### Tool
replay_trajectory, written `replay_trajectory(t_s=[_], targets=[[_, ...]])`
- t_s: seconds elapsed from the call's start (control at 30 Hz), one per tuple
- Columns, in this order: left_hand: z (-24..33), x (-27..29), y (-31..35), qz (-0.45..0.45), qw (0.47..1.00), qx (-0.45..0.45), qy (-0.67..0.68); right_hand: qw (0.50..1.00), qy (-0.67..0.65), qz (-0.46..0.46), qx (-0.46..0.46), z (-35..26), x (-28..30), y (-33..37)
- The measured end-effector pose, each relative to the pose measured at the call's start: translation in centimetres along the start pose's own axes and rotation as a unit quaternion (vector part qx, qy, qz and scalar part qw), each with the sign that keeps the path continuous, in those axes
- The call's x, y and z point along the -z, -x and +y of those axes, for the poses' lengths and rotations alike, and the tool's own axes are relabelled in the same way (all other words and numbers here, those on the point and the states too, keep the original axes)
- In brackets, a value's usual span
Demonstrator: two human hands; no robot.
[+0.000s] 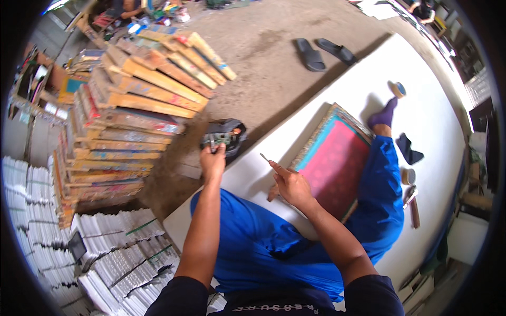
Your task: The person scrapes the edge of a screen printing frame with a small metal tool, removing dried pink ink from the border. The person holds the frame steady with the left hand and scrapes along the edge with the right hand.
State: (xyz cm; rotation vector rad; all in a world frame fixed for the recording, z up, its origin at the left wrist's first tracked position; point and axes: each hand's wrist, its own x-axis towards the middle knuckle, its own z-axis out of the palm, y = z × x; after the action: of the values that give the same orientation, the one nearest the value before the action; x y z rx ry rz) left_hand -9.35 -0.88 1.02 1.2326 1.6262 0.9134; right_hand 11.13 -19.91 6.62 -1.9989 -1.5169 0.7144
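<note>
My left hand (213, 161) reaches forward and grips a small metal tool at the mouth of a black bag (227, 134) on the dirt floor. My right hand (291, 185) hovers over the white mat (421, 121) and pinches a thin, small metal piece (264, 157) between its fingertips. Just right of that hand lies a wooden printing frame with a pink mesh and blue border (336, 160), resting against my blue-trousered leg (382, 184). I sit on the mat, one purple-socked foot (383, 116) stretched out.
A tall pile of wooden frames (132, 110) stands at the left. Stacks of white printed sheets (105, 253) fill the lower left. A pair of black sandals (322, 51) lies on the floor. Tape rolls (399, 89), a dark cloth (408, 149) and tools (411, 200) lie on the mat.
</note>
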Motion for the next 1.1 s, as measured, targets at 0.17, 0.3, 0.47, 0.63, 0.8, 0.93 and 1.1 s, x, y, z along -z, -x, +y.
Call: replay_trajectory(t_s=[0.17, 0.3, 0.47, 0.63, 0.8, 0.93, 1.1], targets=[[1.2, -1.9, 3.3, -0.066, 0.988, -0.1, -0.102, 0.995, 0.075, 0.037, -0.051, 6.2, 3.3, 2.0], [2.2, -4.1, 6.2, -0.135, 0.959, -0.133, -0.212, 0.987, 0.08, 0.077, -0.117, 10.0, 5.5, 1.8], [1.0, -7.2, 9.3, -0.239, 0.931, -0.139, -0.238, 0.983, 0.07, 0.086, -0.145, 11.8, 5.3, 1.1], [0.3, -9.2, 11.6, -0.3, 0.924, -0.135, -0.194, 0.988, 0.05, 0.068, -0.131, 12.2, 4.1, 0.8], [-0.7, -10.0, 11.7, -0.319, 0.916, -0.155, -0.187, 0.989, 0.056, 0.053, -0.13, 11.6, 3.9, 0.7], [-0.6, -10.5, 11.8, -0.328, 0.911, -0.163, -0.192, 0.986, 0.077, 0.029, -0.146, 10.7, 4.5, 0.4], [-0.9, -10.6, 11.4, -0.359, 0.901, -0.155, -0.188, 0.976, 0.116, -0.03, -0.183, 8.1, 5.8, -0.6]])
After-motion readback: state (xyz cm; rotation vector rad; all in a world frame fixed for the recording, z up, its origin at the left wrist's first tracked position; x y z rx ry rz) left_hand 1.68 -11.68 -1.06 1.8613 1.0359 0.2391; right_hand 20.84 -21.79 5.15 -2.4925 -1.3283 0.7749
